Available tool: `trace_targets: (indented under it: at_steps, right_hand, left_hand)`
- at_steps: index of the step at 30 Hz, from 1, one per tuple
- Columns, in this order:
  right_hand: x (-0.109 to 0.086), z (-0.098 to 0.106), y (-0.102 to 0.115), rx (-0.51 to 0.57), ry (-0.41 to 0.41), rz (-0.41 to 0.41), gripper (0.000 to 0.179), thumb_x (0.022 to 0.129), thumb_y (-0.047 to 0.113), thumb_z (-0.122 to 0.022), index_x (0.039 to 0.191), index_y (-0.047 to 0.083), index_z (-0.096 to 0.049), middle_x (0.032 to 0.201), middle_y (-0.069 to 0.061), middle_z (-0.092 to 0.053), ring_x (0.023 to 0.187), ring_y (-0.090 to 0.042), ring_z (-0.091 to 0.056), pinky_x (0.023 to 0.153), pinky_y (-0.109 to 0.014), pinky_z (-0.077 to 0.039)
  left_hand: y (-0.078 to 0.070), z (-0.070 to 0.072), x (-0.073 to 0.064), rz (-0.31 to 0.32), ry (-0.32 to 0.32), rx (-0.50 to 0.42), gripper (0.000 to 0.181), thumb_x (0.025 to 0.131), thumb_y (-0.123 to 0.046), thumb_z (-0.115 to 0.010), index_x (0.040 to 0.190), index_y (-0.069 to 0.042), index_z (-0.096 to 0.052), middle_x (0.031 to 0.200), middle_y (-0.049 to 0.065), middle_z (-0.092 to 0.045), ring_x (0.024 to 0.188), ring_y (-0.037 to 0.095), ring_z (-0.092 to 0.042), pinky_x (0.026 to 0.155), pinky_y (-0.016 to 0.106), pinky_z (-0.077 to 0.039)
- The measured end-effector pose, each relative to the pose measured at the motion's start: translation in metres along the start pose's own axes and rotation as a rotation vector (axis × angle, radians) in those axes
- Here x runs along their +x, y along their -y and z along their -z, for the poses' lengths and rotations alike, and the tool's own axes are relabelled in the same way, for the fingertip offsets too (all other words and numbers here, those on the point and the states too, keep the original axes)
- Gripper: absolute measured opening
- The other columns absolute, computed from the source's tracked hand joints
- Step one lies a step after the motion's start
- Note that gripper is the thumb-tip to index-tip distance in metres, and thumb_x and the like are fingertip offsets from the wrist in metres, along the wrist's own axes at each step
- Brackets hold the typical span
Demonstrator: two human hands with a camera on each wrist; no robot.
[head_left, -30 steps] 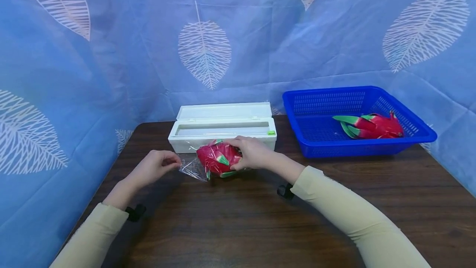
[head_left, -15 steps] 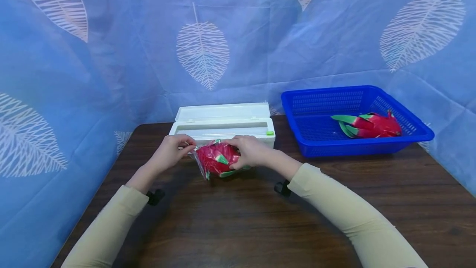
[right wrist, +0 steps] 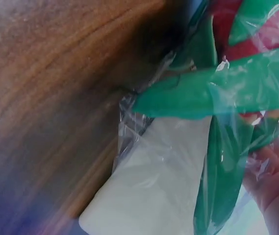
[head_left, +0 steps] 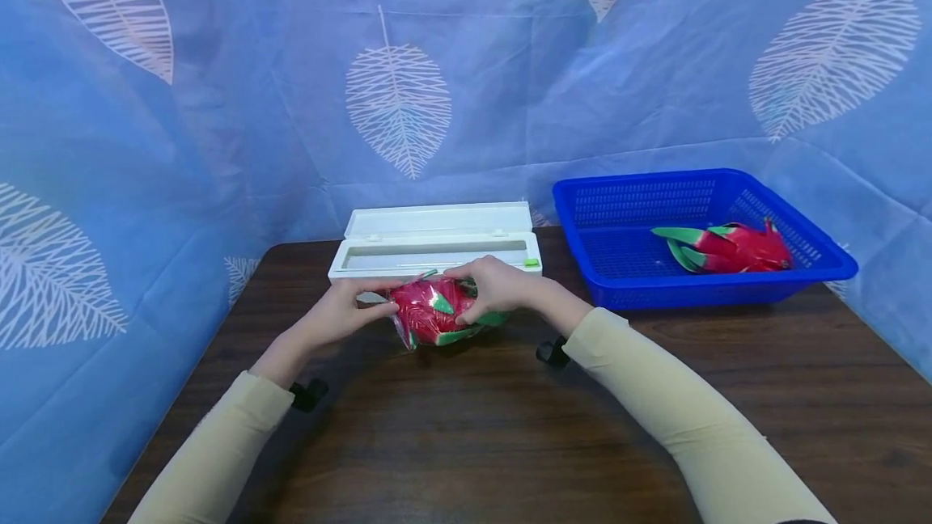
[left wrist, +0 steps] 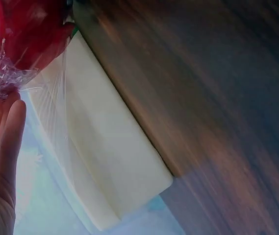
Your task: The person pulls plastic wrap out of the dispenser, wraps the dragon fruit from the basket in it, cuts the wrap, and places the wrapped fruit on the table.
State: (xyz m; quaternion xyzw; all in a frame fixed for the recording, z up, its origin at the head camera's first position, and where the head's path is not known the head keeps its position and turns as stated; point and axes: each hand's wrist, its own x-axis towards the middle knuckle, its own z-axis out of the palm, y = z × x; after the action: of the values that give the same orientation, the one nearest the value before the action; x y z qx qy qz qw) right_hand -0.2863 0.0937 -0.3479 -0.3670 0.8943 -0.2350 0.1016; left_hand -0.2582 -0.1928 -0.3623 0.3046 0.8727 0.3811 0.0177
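A red dragon fruit [head_left: 422, 310] with green scales, in clear cling film, is held low in front of the white box at the middle of the table. My left hand [head_left: 342, 310] grips its left end between thumb and fingers. In the left wrist view, the fingers touch crumpled cling film [left wrist: 4, 78] bunched at that end. My right hand [head_left: 502, 285] holds the other end from above, thumb in front. The right wrist view shows long green scales [right wrist: 193, 95] there, with loose film hanging around them. Some fingertips are hidden behind the fruit.
Just behind the fruit stands a white cling film dispenser [head_left: 437, 242] with its lid up and a green slider [head_left: 531, 263] at its right. A blue basket [head_left: 692, 293] at the back right holds another dragon fruit [head_left: 743, 249]. A blue leaf-patterned cloth hangs behind the dark table [head_left: 466, 443].
My left hand has moved right from the outstretched film tail to the fruit's left end, and the tail is now folded against the fruit. My right hand keeps its hold, nearly in place.
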Motion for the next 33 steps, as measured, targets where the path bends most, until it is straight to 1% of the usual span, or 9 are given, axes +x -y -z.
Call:
trace_targets:
  at_steps: [5, 8, 13, 17, 22, 24, 28, 30, 33]
  right_hand:
    - [0.002, 0.001, -0.006, 0.045, 0.022, 0.0, 0.075, 0.075, 0.033, -0.085, 0.139, 0.01, -0.054, 0.121, -0.002, -0.065, 0.105, -0.015, -0.058, 0.087, -0.03, -0.051]
    - [0.003, 0.001, -0.008, 0.061, 0.023, -0.012, 0.075, 0.074, 0.034, -0.085, 0.139, 0.012, -0.055, 0.123, -0.003, -0.064, 0.107, -0.016, -0.057, 0.089, -0.031, -0.05]
    - [0.003, 0.001, -0.011, 0.088, 0.033, -0.013, 0.072, 0.075, 0.035, -0.084, 0.138, 0.014, -0.056, 0.125, -0.003, -0.063, 0.112, -0.019, -0.055, 0.092, -0.035, -0.049]
    - [0.002, 0.0, -0.014, 0.115, 0.026, -0.005, 0.07, 0.075, 0.034, -0.084, 0.137, 0.014, -0.057, 0.128, -0.003, -0.062, 0.115, -0.02, -0.054, 0.094, -0.038, -0.049]
    - [0.002, 0.0, -0.018, 0.125, 0.008, 0.007, 0.07, 0.076, 0.035, -0.084, 0.137, 0.013, -0.057, 0.129, -0.005, -0.061, 0.118, -0.023, -0.054, 0.096, -0.041, -0.047]
    - [0.003, 0.0, -0.019, 0.129, 0.012, 0.008, 0.071, 0.076, 0.035, -0.083, 0.138, 0.013, -0.056, 0.13, -0.005, -0.06, 0.119, -0.023, -0.054, 0.097, -0.04, -0.047]
    - [0.002, 0.001, -0.018, 0.13, 0.025, 0.008, 0.072, 0.077, 0.035, -0.083, 0.139, 0.012, -0.055, 0.131, -0.005, -0.06, 0.118, -0.022, -0.054, 0.096, -0.039, -0.047]
    - [0.001, 0.0, -0.016, 0.129, 0.026, 0.007, 0.072, 0.077, 0.035, -0.083, 0.139, 0.013, -0.054, 0.13, -0.004, -0.06, 0.117, -0.021, -0.054, 0.095, -0.037, -0.048]
    - [-0.001, -0.002, -0.011, 0.123, 0.023, 0.006, 0.073, 0.076, 0.035, -0.083, 0.14, 0.014, -0.054, 0.128, -0.003, -0.061, 0.114, -0.019, -0.055, 0.091, -0.034, -0.05]
  left_hand:
    - [-0.001, 0.0, 0.001, -0.002, 0.0, 0.011, 0.051, 0.081, -0.019, -0.081, 0.128, -0.012, -0.065, 0.126, 0.008, -0.063, 0.115, 0.026, -0.057, 0.081, 0.036, -0.056]
    - [-0.002, 0.0, 0.0, 0.041, -0.004, 0.012, 0.049, 0.081, -0.021, -0.08, 0.127, -0.012, -0.066, 0.122, 0.007, -0.065, 0.109, 0.025, -0.06, 0.081, 0.036, -0.056]
    - [-0.002, -0.002, -0.001, 0.081, -0.005, -0.001, 0.048, 0.082, -0.025, -0.08, 0.126, -0.012, -0.067, 0.119, 0.005, -0.067, 0.104, 0.023, -0.061, 0.083, 0.037, -0.055]
    - [-0.004, -0.002, -0.001, 0.114, 0.004, -0.013, 0.047, 0.082, -0.029, -0.079, 0.125, -0.012, -0.067, 0.114, 0.004, -0.068, 0.1, 0.022, -0.061, 0.081, 0.035, -0.056]
    - [-0.008, 0.0, 0.002, 0.149, 0.028, 0.011, 0.051, 0.084, -0.035, -0.077, 0.128, -0.012, -0.065, 0.119, 0.005, -0.066, 0.103, 0.023, -0.061, 0.078, 0.033, -0.056]
    - [-0.009, 0.0, 0.004, 0.147, 0.028, 0.052, 0.052, 0.085, -0.039, -0.075, 0.128, -0.011, -0.064, 0.12, 0.006, -0.065, 0.104, 0.023, -0.061, 0.078, 0.034, -0.056]
    - [-0.012, -0.002, 0.012, 0.111, 0.015, 0.13, 0.057, 0.088, -0.047, -0.069, 0.133, -0.014, -0.058, 0.124, 0.006, -0.062, 0.107, 0.024, -0.059, 0.082, 0.039, -0.055]
    - [-0.013, -0.004, 0.017, 0.083, 0.032, 0.122, 0.061, 0.088, -0.047, -0.068, 0.138, -0.016, -0.053, 0.128, 0.006, -0.059, 0.111, 0.025, -0.057, 0.084, 0.04, -0.054]
    - [-0.015, -0.009, 0.021, 0.069, 0.1, 0.044, 0.064, 0.088, -0.044, -0.069, 0.143, -0.018, -0.048, 0.135, 0.007, -0.054, 0.118, 0.027, -0.053, 0.085, 0.039, -0.054]
